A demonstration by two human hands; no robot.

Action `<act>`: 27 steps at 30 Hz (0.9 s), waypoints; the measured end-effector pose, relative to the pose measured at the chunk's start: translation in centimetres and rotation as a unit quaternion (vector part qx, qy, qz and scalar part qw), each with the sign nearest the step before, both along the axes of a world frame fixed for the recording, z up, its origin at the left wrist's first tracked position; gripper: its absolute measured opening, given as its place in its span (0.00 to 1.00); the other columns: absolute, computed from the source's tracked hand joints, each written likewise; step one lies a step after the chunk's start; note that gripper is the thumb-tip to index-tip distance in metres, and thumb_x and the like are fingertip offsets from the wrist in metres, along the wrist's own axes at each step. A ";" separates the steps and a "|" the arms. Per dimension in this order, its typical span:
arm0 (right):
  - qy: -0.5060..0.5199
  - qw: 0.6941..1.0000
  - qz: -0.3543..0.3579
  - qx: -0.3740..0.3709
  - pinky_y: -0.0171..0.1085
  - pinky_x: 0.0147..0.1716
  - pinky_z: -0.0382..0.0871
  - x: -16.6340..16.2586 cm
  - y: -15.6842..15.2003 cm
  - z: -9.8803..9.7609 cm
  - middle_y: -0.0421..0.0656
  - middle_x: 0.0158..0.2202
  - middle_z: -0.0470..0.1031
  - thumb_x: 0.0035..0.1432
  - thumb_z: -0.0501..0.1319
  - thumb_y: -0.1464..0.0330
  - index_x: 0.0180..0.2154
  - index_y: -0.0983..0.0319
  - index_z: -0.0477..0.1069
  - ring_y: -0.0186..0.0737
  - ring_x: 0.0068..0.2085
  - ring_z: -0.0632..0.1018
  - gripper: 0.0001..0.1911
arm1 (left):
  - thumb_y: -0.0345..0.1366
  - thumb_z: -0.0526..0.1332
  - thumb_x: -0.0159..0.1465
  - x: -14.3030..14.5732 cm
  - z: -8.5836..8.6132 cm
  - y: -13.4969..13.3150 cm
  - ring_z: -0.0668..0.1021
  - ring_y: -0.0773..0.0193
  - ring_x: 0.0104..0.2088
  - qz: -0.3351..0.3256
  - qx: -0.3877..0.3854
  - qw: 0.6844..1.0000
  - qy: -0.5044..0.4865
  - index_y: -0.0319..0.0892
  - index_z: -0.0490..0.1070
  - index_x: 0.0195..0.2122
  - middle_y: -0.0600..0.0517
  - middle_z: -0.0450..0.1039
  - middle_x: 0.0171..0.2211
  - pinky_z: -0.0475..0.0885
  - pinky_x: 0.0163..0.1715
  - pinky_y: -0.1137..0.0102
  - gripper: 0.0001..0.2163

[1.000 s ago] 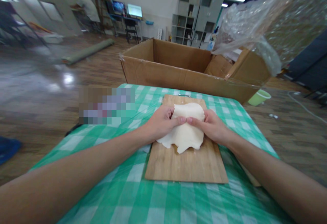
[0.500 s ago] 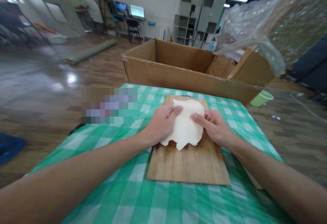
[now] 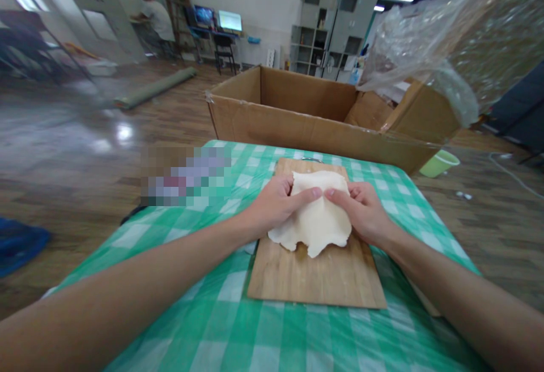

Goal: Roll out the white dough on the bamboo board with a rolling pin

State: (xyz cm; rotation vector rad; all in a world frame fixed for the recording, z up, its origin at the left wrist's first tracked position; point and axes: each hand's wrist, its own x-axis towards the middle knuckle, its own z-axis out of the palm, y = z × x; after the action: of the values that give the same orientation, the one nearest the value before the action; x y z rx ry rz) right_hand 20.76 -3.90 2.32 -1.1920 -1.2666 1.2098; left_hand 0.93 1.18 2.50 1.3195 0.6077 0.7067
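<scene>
A flat, pale sheet of dough (image 3: 318, 225) with a ragged near edge is held up over the wooden cutting board (image 3: 314, 281). My left hand (image 3: 283, 205) grips its left side, the thumb stretched across the top face toward the middle. On the other side my right hand (image 3: 363, 208) is closed on the dough, its thumb almost meeting the left one. Most of the fingers are hidden behind the sheet. The board lies on a green and white checked tablecloth (image 3: 195, 298).
A large open cardboard box (image 3: 293, 120) stands just beyond the table, with plastic wrap (image 3: 416, 38) at its right. A light green bucket (image 3: 440, 163) is on the floor to the right. A blurred patch (image 3: 185, 176) covers something at the table's left edge. A person (image 3: 157, 18) sits far back left.
My left thumb has slid right across the dough, so both thumbs now lie close together near its middle. The sheet has shifted slightly right and nearer, and bulges between the hands.
</scene>
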 end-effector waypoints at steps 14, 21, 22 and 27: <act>-0.055 0.997 0.056 -0.027 0.30 0.18 0.68 -0.6 -0.4 0.1 0.44 0.26 0.80 0.65 0.64 0.48 0.34 0.63 0.78 0.35 0.23 0.77 0.24 | 0.43 0.76 0.55 0.6 0.6 -1.3 0.83 0.57 0.33 0.034 -0.064 0.997 -0.023 0.37 0.78 0.42 0.44 0.83 0.35 0.78 0.34 0.67 0.19; -0.043 0.998 0.035 -0.006 0.30 0.16 0.67 -0.6 -0.7 0.4 0.43 0.23 0.78 0.62 0.66 0.48 0.31 0.64 0.77 0.35 0.21 0.76 0.24 | 0.45 0.72 0.61 -0.1 -0.1 0.1 0.84 0.57 0.37 -0.060 -0.072 0.996 -0.011 0.38 0.79 0.45 0.42 0.84 0.40 0.78 0.36 0.68 0.17; -0.032 0.999 0.041 -0.010 0.30 0.18 0.70 -0.5 -0.5 0.3 0.44 0.25 0.80 0.62 0.66 0.48 0.32 0.64 0.78 0.35 0.23 0.77 0.24 | 0.46 0.71 0.62 -0.1 -0.1 0.1 0.84 0.58 0.37 -0.059 -0.064 0.996 -0.009 0.38 0.79 0.45 0.41 0.84 0.41 0.78 0.36 0.69 0.17; -0.059 0.996 0.054 -0.039 0.31 0.13 0.64 -0.1 -0.3 0.0 0.44 0.18 0.76 0.66 0.58 0.44 0.24 0.63 0.75 0.35 0.17 0.73 0.31 | 0.46 0.70 0.63 -0.1 -0.1 -0.4 0.84 0.57 0.34 0.000 -0.034 0.999 0.017 0.37 0.79 0.41 0.41 0.84 0.38 0.77 0.33 0.69 0.16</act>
State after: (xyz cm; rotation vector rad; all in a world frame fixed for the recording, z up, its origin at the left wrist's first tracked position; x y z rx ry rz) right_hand 20.64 -4.18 2.28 -1.2802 -1.3986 1.2931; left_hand 0.87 0.79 2.39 1.2708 0.6539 0.6601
